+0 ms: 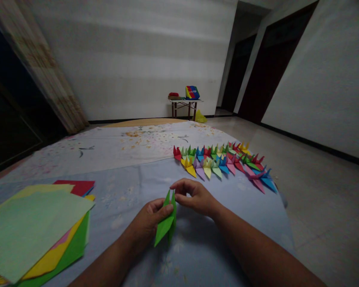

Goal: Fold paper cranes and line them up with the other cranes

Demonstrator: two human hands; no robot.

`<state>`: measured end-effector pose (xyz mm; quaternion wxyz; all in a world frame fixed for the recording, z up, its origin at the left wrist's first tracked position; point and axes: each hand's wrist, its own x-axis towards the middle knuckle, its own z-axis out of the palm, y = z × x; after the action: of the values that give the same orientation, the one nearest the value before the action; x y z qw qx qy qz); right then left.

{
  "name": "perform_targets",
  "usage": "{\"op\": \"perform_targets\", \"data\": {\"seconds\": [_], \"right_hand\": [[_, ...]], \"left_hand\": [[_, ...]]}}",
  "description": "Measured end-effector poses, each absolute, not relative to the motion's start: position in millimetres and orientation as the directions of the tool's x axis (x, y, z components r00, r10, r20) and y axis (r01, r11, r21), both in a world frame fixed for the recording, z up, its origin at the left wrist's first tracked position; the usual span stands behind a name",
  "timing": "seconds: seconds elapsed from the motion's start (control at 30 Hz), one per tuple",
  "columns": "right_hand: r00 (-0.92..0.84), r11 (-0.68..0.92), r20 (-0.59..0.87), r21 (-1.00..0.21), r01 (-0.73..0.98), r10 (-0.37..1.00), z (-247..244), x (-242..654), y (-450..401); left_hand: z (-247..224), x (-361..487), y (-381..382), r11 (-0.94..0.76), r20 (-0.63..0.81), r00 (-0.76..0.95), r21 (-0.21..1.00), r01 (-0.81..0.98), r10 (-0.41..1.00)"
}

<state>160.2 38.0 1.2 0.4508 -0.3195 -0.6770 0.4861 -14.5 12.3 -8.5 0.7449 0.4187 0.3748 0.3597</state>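
Observation:
A half-folded green origami crane [164,229] is held upright over the blue cloth, with two narrow points standing up and wider flaps hanging below. My left hand [151,217] is closed on its middle, the thumb pressed flat across the paper. At the upper points, the curled thumb and index finger of my right hand [197,195] close around the right-hand point. Beyond my hands stand rows of finished paper cranes [208,166] in red, yellow, green, blue, purple and pink.
A stack of coloured paper sheets [38,227] lies at the left, pale green on top. A blue cloth [128,179] and a white floral cloth [107,143] cover the table. Near the far wall, a small table [185,101] carries a colourful box [192,92].

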Motion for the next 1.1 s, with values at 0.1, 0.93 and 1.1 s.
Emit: {"op": "perform_targets", "data": {"seconds": [0.1, 0.93, 1.1], "right_hand": [[-0.353, 0.383, 0.329, -0.919, 0.096, 0.876, 2.3, 159.9, 37.4], [-0.349, 0.751, 0.666, -0.553, 0.362, 0.659, 5.3, 155.5, 30.3], [-0.359, 0.782, 0.699, -0.504, 0.366, 0.618, 3.0, 154.9, 29.8]], "left_hand": [[-6.5, -13.0, 12.1, 0.384, -0.266, 0.412, 0.893, -0.234, 0.872], [1.9, -9.7, 11.2, 0.308, -0.262, 0.199, 0.917, -0.255, 0.944], [-1.0, -10.8, 13.4, 0.270, -0.229, 0.167, 0.917, -0.292, 0.959]]}}
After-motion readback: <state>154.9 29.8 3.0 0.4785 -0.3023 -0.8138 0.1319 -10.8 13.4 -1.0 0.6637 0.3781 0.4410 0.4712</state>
